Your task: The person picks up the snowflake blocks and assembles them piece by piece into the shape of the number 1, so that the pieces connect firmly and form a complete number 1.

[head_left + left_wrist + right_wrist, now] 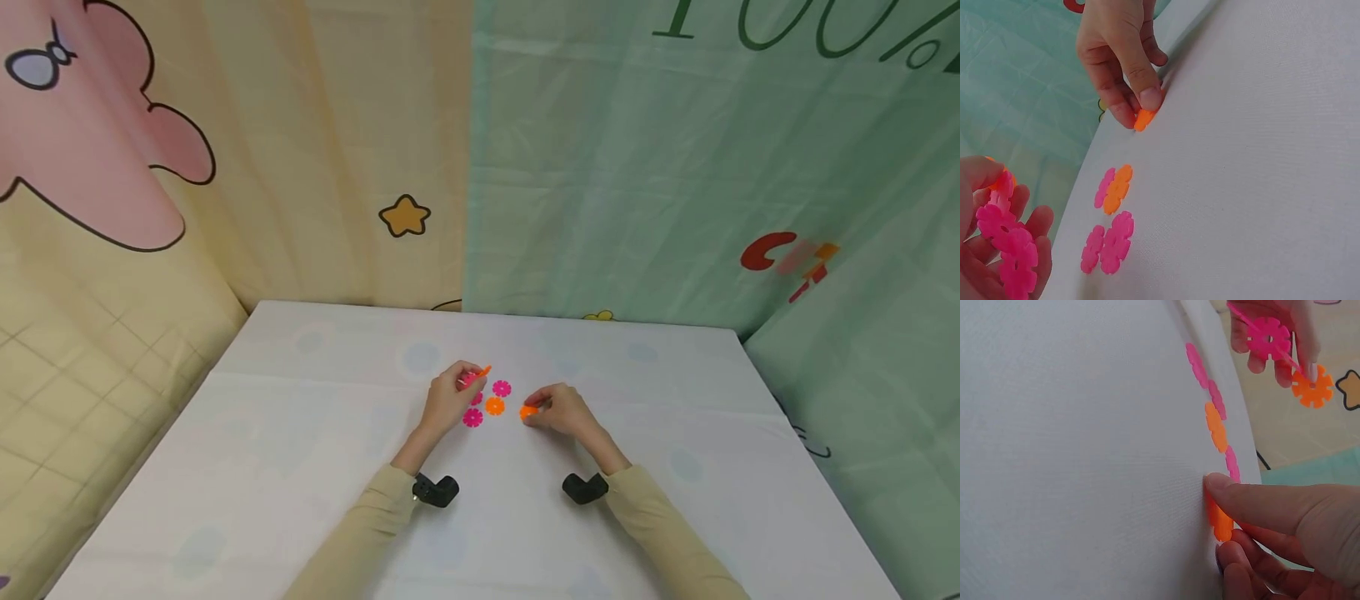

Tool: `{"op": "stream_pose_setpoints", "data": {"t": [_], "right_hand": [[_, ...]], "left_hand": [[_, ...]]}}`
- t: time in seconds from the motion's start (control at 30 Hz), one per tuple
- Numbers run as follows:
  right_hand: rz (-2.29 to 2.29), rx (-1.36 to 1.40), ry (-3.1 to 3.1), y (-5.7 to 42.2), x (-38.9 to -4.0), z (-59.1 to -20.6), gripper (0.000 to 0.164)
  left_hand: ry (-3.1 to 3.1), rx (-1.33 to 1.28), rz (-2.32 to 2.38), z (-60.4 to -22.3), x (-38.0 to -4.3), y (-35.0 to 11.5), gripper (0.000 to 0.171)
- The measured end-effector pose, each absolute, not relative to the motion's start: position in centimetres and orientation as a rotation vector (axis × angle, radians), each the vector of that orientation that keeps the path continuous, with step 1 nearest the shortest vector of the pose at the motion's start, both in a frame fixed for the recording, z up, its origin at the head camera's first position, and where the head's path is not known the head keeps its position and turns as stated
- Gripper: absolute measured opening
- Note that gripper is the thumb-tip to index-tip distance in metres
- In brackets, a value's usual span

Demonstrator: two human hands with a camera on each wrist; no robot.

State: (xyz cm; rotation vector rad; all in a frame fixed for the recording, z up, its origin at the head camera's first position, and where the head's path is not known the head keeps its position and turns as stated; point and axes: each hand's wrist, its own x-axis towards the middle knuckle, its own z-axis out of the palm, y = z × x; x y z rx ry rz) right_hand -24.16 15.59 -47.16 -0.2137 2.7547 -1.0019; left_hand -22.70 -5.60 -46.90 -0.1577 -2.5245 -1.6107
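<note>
Slightly above the table, my left hand [447, 402] holds a joined string of notched plastic discs. Its pink discs [1017, 259] slot into one another, and an orange disc [1313, 390] sits at the end by the thumb. My right hand [566, 410] pinches another orange notched disc [1222, 526] between thumb and fingers, low at the tabletop. Between the hands lie a loose orange disc [495, 406] and a few pink ones: one pink disc [502, 388] behind it, and another pink disc [472, 417] by the left hand.
A white cloth with pale dots covers the table [300, 467]. Behind it hang a yellow curtain [337, 150] and a green curtain [637, 167]. Dark wrist cameras, the left camera [437, 491] and the right camera [585, 489], sit at the sleeve cuffs.
</note>
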Motion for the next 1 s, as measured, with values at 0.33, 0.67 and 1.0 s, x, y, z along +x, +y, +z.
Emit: {"op": "stream_pose_setpoints", "data": {"t": [0.33,0.67,1.0], "right_hand": [[-1.038,-0.249,2.708,15.8,-24.4,-47.1,0.020],[-1.115,-0.225,2.688,16.0,-24.9,-46.7,0.019],[-1.228,-0.216,2.742,15.8,-25.1,-46.1,0.015]], "left_hand": [[-2.520,-0.167,-1.645,-46.7,-22.6,-5.4,0.021],[-2.528,-0.177,-1.659,-46.7,-22.7,-5.0,0.019],[-2.529,-0.199,-1.667,-46.6,-22.7,-4.6,0.021]]}}
